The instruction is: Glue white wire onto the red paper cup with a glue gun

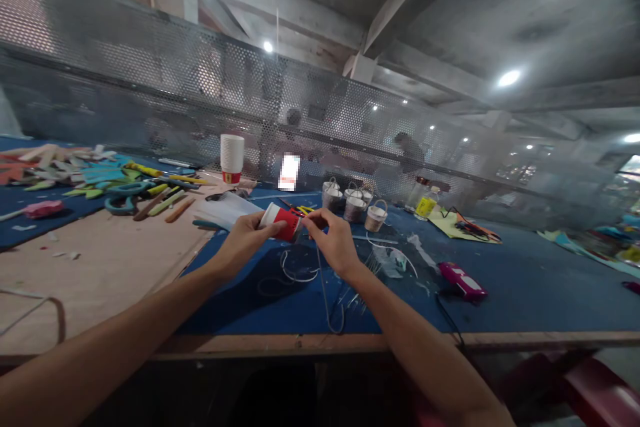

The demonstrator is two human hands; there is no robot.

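My left hand (244, 239) is wrapped round a red and white paper cup (286, 223), which lies tilted with its white rim towards the left. At the cup's base end, my right hand (334, 240) is closed in a pinch on a thin pale cord (324, 290). This cord hangs from the fingers and loops down onto the blue table cover (230, 307). Where exactly the cord meets the cup is hidden by the fingertips. Beneath the cup lies another curl of white cord (295, 278).
Several small handled baskets (376, 217) stand behind my right hand. A stack of paper cups (232, 155) is at the back left, near scissors (125, 197) and coloured scraps (100, 170). To the right are a yellow-labelled bottle (426, 205) and a magenta device (463, 281). A perforated metal screen (240, 87) runs behind.
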